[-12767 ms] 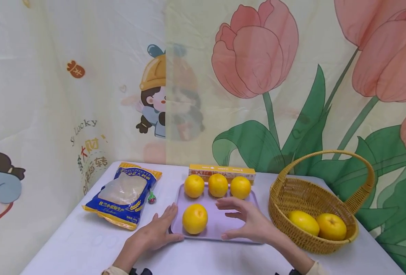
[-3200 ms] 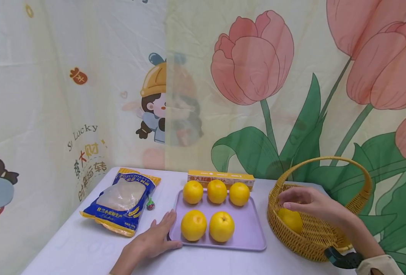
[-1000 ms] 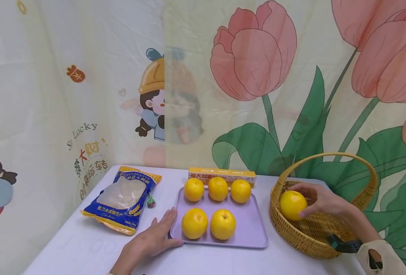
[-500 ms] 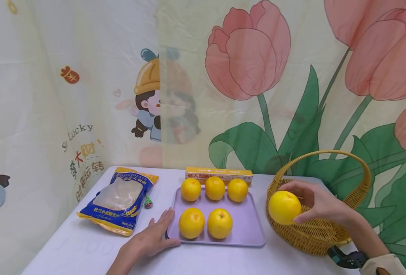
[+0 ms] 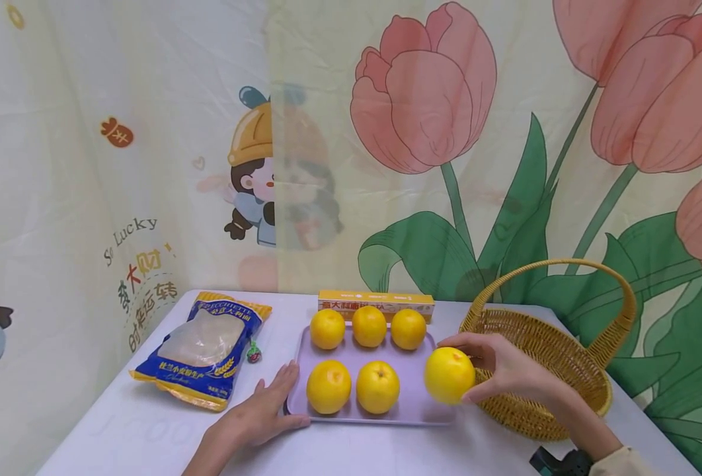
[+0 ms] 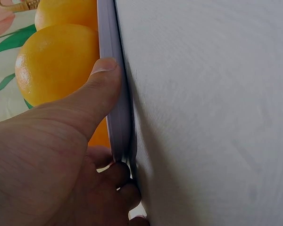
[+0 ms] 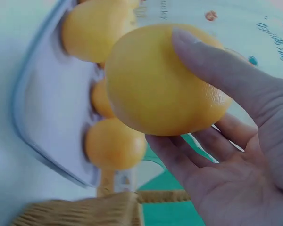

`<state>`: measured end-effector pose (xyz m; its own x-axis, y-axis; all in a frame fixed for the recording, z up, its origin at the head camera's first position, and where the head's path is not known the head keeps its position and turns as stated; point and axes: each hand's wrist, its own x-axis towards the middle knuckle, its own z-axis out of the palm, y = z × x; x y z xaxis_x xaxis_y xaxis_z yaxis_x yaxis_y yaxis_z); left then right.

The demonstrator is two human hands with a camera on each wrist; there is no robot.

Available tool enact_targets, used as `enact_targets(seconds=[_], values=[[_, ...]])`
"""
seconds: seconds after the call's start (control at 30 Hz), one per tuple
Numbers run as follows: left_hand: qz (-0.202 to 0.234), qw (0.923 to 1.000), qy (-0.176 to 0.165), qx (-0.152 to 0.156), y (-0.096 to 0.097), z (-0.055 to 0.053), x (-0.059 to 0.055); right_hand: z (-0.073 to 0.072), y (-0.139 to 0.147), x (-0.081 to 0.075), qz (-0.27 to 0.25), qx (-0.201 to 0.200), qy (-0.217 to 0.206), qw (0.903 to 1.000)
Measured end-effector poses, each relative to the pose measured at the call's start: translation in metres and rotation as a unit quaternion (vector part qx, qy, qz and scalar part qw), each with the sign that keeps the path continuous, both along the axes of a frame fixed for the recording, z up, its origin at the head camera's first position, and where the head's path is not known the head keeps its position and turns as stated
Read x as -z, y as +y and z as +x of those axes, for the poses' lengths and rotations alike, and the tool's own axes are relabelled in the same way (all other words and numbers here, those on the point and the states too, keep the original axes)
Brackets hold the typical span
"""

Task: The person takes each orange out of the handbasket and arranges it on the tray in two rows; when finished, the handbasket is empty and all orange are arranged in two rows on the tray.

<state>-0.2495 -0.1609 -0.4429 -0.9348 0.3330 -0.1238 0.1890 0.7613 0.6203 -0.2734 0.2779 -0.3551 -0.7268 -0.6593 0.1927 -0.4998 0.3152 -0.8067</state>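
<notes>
My right hand [image 5: 508,370] pinches a yellow-orange orange [image 5: 449,375] between thumb and fingers, above the right end of a lilac tray [image 5: 412,400]. In the right wrist view the thumb lies on top of this held orange [image 7: 155,89], with fingers curled beneath. Two oranges sit in the tray's front row, a left one [image 5: 329,387] and a middle one [image 5: 377,387]. Behind them, three more oranges [image 5: 369,326] line the far side. My left hand [image 5: 258,411] rests at the tray's left front corner, fingers extended along the side, thumb [image 6: 106,77] against the front rim.
A wicker basket [image 5: 517,327] with a tall handle stands right of the tray, its woven inside showing. A blue and yellow pasta bag [image 5: 202,344] lies left, beside a small green trinket [image 5: 254,352]. A narrow yellow box [image 5: 389,297] stands behind the tray.
The right hand has lifted an orange out of the basket and carried it left over the tray. A second front-row orange has joined since the earliest frame. The left hand stays put.
</notes>
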Motion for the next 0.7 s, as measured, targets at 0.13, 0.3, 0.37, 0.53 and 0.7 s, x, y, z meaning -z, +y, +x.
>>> enact_targets(seconds=[0.13, 0.3, 0.37, 0.53, 0.7], values=[[0.005, 0.9999, 0.006, 0.014, -0.004, -0.003, 0.009, -0.002, -0.009, 0.011, 0.0, 0.006, -0.019, 0.9998], [0.005, 0.9997, 0.015, 0.019, -0.006, -0.005, 0.015, -0.002, -0.018, 0.02, 0.019, 0.032, -0.027, 0.9989], [0.007, 0.9999, 0.008, 0.013, -0.005, -0.005, 0.013, -0.002, -0.02, 0.023, 0.025, 0.04, -0.03, 0.9984], [0.008, 0.9999, -0.003, 0.01, -0.003, -0.005, 0.008, -0.005, -0.025, 0.032, 0.015, 0.038, -0.031, 0.9987], [0.007, 0.9997, 0.012, 0.018, -0.007, -0.009, 0.018, -0.007, -0.03, 0.037, 0.01, 0.041, -0.027, 0.9987]])
